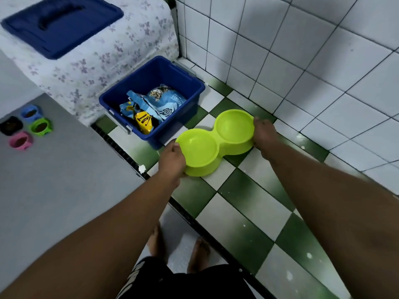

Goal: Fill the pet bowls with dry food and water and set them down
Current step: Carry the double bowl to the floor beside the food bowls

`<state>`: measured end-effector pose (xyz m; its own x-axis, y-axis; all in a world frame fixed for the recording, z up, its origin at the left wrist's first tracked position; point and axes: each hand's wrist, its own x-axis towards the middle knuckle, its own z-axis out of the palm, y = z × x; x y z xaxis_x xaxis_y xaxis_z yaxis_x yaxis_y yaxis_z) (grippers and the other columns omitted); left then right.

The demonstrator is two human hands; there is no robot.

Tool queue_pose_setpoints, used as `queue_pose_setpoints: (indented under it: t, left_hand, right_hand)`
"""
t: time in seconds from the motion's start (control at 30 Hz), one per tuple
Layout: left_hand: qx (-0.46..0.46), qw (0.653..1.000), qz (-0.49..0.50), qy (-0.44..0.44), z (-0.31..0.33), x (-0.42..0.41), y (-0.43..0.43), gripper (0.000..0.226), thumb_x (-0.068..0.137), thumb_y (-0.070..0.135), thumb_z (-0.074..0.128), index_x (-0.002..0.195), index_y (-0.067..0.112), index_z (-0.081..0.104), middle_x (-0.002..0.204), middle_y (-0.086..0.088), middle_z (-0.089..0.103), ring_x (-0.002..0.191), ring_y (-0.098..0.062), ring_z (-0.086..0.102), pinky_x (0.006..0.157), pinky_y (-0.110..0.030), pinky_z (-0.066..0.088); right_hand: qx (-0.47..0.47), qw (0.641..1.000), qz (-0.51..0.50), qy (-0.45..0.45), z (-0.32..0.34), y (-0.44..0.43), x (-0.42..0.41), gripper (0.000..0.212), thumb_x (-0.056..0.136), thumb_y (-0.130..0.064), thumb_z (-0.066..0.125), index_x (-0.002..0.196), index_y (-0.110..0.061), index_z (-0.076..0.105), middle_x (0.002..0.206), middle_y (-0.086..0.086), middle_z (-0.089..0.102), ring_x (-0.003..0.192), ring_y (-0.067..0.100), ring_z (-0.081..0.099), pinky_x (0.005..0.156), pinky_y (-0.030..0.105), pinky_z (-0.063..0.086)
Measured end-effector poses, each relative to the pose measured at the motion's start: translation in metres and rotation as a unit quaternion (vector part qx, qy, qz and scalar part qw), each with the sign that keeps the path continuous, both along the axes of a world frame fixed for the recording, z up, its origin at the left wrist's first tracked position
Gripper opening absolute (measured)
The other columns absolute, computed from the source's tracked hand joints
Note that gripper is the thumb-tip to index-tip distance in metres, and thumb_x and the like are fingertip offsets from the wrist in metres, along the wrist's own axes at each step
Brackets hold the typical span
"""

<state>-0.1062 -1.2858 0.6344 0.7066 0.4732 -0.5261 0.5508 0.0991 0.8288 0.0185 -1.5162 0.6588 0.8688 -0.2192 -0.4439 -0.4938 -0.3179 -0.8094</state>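
A lime-green double pet bowl (213,140) is held low over the green and white checkered floor, both of its wells empty. My left hand (171,160) grips the near rim of the left well. My right hand (264,134) grips the far right rim of the right well. Just behind the bowl stands an open blue plastic bin (185,91) holding light-blue cat food bags (151,105) and a yellow packet.
The bin's blue lid (62,24) lies on a floral-covered surface at the back left. Several small coloured bowls (41,126) with dark contents sit on the grey floor at left. A white tiled wall (302,50) rises at right. My bare feet stand below.
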Motion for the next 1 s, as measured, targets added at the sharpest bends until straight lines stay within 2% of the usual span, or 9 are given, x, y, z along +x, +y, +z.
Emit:
queue_pose_setpoints:
  t: [0.1,0.17,0.33,0.5,0.57,0.67,0.8,0.87,1.0]
  left_hand:
    - [-0.003,1.000,0.015,-0.015,0.005,-0.014,0.006,0.041,0.109,0.044,0.037,0.145,0.032,0.051,0.141,-0.001,0.054,0.125,-0.033,0.054,0.100,-0.061,0.051]
    - [-0.004,1.000,0.016,-0.023,0.010,-0.026,0.011,0.039,0.110,0.042,0.037,0.142,0.030,0.055,0.133,-0.001,0.057,0.118,-0.030,0.057,0.095,-0.060,0.055]
    - [0.032,0.998,0.010,-0.059,0.006,-0.065,0.033,0.042,0.103,0.050,0.041,0.136,0.034,0.061,0.130,-0.002,0.066,0.116,-0.033,0.063,0.092,-0.062,0.057]
    - [0.057,0.993,0.021,-0.099,0.014,-0.109,0.061,0.034,0.106,0.041,0.043,0.127,0.028,0.067,0.122,-0.005,0.070,0.111,-0.030,0.067,0.093,-0.062,0.056]
    - [0.064,0.991,0.024,-0.119,0.017,-0.133,0.077,0.038,0.099,0.048,0.045,0.124,0.033,0.069,0.120,0.000,0.072,0.110,-0.027,0.069,0.092,-0.061,0.057]
    - [0.112,0.983,0.042,-0.137,0.026,-0.171,0.107,0.046,0.095,0.051,0.047,0.129,0.029,0.070,0.122,-0.001,0.073,0.111,-0.025,0.069,0.091,-0.057,0.058]
    - [0.160,0.971,0.087,-0.152,0.042,-0.222,0.157,0.039,0.099,0.046,0.053,0.120,0.022,0.074,0.112,-0.010,0.075,0.106,-0.029,0.070,0.085,-0.058,0.060]
    - [0.165,0.969,0.104,-0.151,0.049,-0.248,0.182,0.035,0.094,0.049,0.053,0.117,0.031,0.074,0.102,-0.004,0.077,0.100,-0.026,0.072,0.081,-0.058,0.061]
    - [0.160,0.968,0.132,-0.144,0.056,-0.298,0.236,0.037,0.082,0.064,0.053,0.111,0.048,0.068,0.109,0.001,0.078,0.103,-0.022,0.073,0.085,-0.057,0.060]
  right_hand:
    - [0.013,1.000,0.003,-0.022,0.001,0.000,-0.014,0.038,0.101,-0.041,0.045,0.124,-0.010,0.050,0.116,0.012,0.053,0.106,0.030,0.055,0.096,0.052,0.052]
    - [0.021,0.999,0.011,-0.030,0.004,0.002,-0.025,0.029,0.101,-0.039,0.047,0.115,-0.014,0.049,0.116,0.011,0.053,0.106,0.029,0.055,0.094,0.052,0.053]
    - [0.042,0.997,0.007,-0.058,0.005,0.015,-0.062,0.021,0.099,-0.033,0.050,0.114,-0.024,0.061,0.122,0.007,0.060,0.109,0.028,0.058,0.093,0.055,0.055]
    - [0.070,0.995,0.044,-0.052,0.012,0.039,-0.109,0.027,0.101,-0.030,0.046,0.121,-0.027,0.065,0.121,0.003,0.062,0.114,0.030,0.058,0.097,0.057,0.052]
    - [0.085,0.992,0.067,-0.063,0.020,0.055,-0.129,0.026,0.102,-0.028,0.045,0.119,-0.026,0.066,0.120,0.005,0.063,0.114,0.034,0.059,0.088,0.053,0.057]
    - [0.115,0.987,0.093,-0.061,0.033,0.086,-0.161,0.032,0.106,-0.026,0.040,0.129,-0.023,0.061,0.128,0.007,0.061,0.112,0.032,0.059,0.072,0.037,0.057]
    - [0.113,0.983,0.127,-0.066,0.044,0.135,-0.204,0.036,0.106,-0.031,0.040,0.135,-0.025,0.060,0.133,0.007,0.058,0.117,0.030,0.056,0.069,0.035,0.055]
    - [0.113,0.981,0.143,-0.071,0.044,0.160,-0.223,0.037,0.105,-0.032,0.042,0.136,-0.021,0.059,0.135,0.010,0.057,0.119,0.032,0.056,0.067,0.035,0.056]
    - [0.124,0.973,0.178,-0.075,0.041,0.214,-0.259,0.037,0.103,-0.036,0.045,0.134,-0.025,0.061,0.131,0.007,0.062,0.117,0.032,0.061,0.087,0.048,0.059]
